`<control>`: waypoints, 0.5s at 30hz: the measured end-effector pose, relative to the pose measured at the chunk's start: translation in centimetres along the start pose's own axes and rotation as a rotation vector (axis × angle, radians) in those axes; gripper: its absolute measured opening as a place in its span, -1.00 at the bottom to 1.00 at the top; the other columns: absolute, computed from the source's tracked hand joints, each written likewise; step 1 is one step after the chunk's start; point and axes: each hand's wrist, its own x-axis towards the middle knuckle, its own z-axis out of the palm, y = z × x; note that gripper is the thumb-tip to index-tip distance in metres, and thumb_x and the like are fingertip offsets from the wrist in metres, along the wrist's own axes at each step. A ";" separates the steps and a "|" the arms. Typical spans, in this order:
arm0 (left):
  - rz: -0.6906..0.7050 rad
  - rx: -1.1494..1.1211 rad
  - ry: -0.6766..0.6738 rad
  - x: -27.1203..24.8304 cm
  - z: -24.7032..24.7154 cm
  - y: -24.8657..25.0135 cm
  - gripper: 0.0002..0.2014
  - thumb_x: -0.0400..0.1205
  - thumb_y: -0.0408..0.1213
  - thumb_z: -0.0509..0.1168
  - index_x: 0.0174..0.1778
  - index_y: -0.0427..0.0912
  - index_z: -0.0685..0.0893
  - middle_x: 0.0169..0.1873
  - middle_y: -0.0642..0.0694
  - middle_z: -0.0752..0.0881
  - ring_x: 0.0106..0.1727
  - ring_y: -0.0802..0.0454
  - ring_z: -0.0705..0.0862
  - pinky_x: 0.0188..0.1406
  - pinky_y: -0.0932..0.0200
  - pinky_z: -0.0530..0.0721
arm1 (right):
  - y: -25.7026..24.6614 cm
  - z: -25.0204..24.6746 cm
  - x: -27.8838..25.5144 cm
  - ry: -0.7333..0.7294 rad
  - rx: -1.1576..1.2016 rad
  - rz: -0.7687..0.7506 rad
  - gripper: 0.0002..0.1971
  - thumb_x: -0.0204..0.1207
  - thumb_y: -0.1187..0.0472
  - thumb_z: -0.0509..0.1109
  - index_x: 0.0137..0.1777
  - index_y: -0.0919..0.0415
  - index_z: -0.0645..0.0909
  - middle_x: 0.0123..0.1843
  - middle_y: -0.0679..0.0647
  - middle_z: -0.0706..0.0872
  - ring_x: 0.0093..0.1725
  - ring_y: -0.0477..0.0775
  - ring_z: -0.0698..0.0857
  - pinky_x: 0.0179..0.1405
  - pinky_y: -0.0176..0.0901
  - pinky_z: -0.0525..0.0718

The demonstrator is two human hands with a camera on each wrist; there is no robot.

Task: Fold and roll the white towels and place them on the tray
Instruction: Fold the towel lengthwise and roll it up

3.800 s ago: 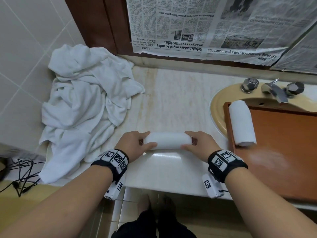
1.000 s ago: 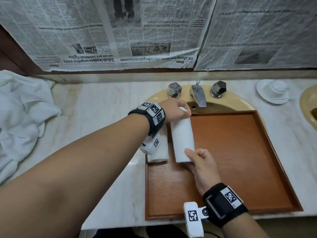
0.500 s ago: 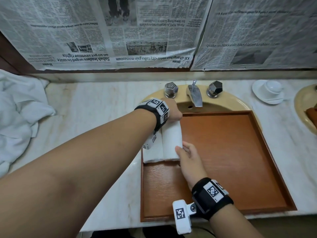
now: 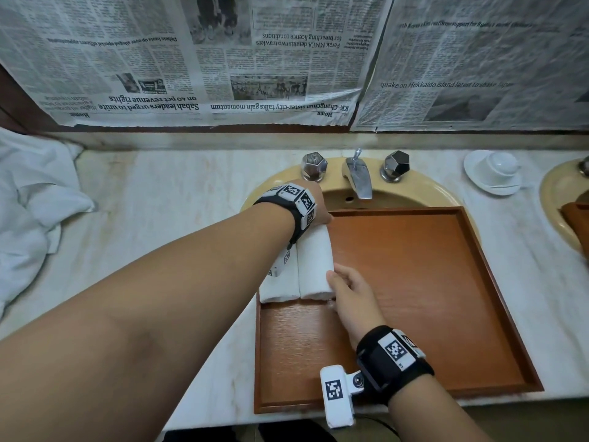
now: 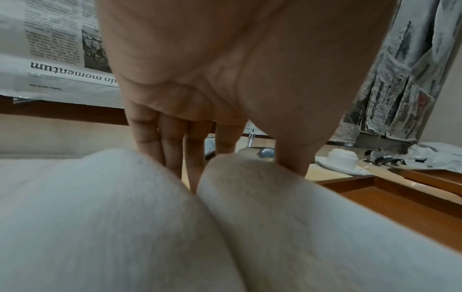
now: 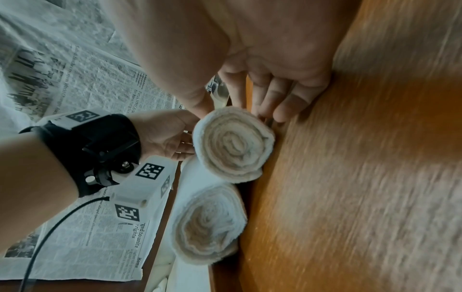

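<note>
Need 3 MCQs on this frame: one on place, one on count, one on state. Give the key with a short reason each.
1. Where on the tray do the rolled towels lie?
A. far left corner
B. near right corner
C. middle

2. How many rolled towels are on the tray?
A. one
B. two
C. four

3. What is the state of the right-hand roll?
A. spread flat
B. lifted clear of the tray
C. resting on the tray with a hand at each end

Key: 1 A, both rolls sit against the tray's left wall at the tap end. 2 B, it lies beside the left-hand roll. 3 C, the left hand and right hand touch its ends.
</note>
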 end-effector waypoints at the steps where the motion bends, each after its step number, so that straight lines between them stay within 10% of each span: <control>1: -0.004 0.004 -0.001 0.1 -0.1 0.1 -0.49 0.61 0.27 0.35 -0.30 -0.14 0.50 -0.33 -0.08 0.63 -0.34 -0.01 0.57 -0.26 0.10 0.56 | 0.1 -0.1 0.1 0.008 0.014 -0.003 -0.85 0.70 -0.04 0.37 0.21 -0.27 0.64 0.09 -0.18 0.81 0.14 -0.09 0.77 0.35 0.21 0.69; 15: 0.018 0.040 0.000 0.1 -0.4 -1.4 -0.46 0.67 0.28 0.28 -0.34 -0.13 0.46 -0.34 -0.07 0.59 -0.36 0.03 0.53 -0.30 0.09 0.50 | 0.3 -0.2 0.5 0.011 0.012 -0.051 -0.76 0.69 -0.02 0.41 0.31 -0.27 0.67 0.10 -0.15 0.84 0.16 -0.09 0.79 0.32 0.20 0.73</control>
